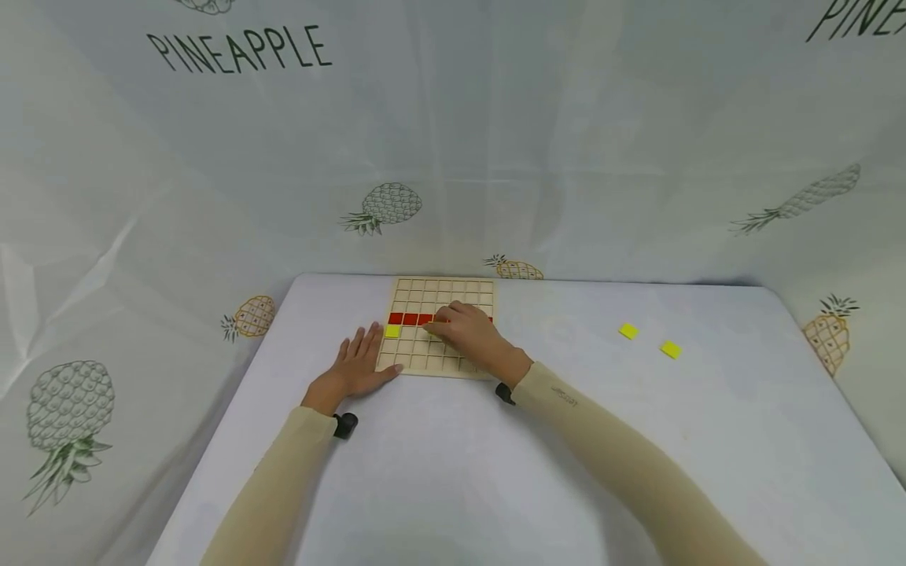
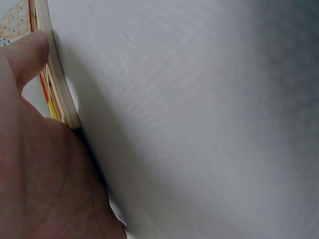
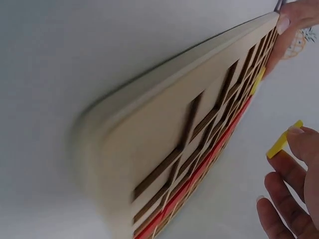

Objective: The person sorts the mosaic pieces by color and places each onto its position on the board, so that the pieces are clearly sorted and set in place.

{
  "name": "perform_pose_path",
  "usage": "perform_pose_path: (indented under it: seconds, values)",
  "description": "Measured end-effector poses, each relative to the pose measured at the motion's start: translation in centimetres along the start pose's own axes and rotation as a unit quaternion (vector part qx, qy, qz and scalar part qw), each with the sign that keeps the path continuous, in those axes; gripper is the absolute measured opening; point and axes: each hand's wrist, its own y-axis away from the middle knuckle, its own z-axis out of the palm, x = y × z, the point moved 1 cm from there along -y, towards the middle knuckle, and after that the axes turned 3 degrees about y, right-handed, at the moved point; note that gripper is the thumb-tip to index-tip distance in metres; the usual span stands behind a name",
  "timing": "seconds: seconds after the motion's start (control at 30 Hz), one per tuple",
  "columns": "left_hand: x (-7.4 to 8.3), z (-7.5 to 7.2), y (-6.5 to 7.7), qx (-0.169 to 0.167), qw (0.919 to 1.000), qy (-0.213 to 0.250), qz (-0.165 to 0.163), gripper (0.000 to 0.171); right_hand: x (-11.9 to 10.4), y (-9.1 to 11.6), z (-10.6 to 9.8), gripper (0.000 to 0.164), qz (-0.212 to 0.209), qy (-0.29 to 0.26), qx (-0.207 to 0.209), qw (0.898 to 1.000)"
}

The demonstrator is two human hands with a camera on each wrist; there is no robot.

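A light wooden grid board (image 1: pixel 425 362) lies near the table's back edge. Red square tiles (image 1: pixel 410 319) fill a row across it, and one yellow tile (image 1: pixel 392 332) sits in the leftmost cell just below that row. My right hand (image 1: pixel 473 334) is over the board, pinching another yellow tile (image 3: pixel 284 141) between thumb and fingertip; in the right wrist view this tile is off the board's surface. Flat beside the board's left edge lies my left hand (image 1: pixel 359 368), fingers straight, its thumb touching the front left corner. The right hand hides part of the red row.
Two loose yellow tiles (image 1: pixel 628 331) lie on the white table (image 1: pixel 453 472) to the right of the board. Behind the table hangs a white cloth (image 1: pixel 602 157) printed with pineapples. Dark wrist cameras (image 1: pixel 345 425) sit on both wrists.
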Motion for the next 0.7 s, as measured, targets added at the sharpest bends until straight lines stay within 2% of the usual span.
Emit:
perform_pose_path:
  seconds: [0.23,0.37,0.53,0.7]
  values:
    - [0.1,-0.2,0.1,-0.001,1.0000,0.007,0.002,0.102,-1.1,-2.1,1.1,0.023,0.028,-0.027,-0.041,0.998]
    - [0.4,-0.3,0.3,0.000,1.0000,0.007,0.001,0.101,-1.7,-3.3,1.7,0.025,0.039,-0.005,-0.078,0.996]
    - [0.6,-0.4,0.5,-0.006,1.0000,-0.007,-0.003,0.100,-2.3,-4.6,2.2,0.024,0.042,0.013,-0.102,0.994]
    - [0.8,-0.8,0.8,-0.010,0.9999,0.004,-0.001,0.101,-2.7,-5.4,2.6,0.026,0.060,0.026,-0.141,0.988]
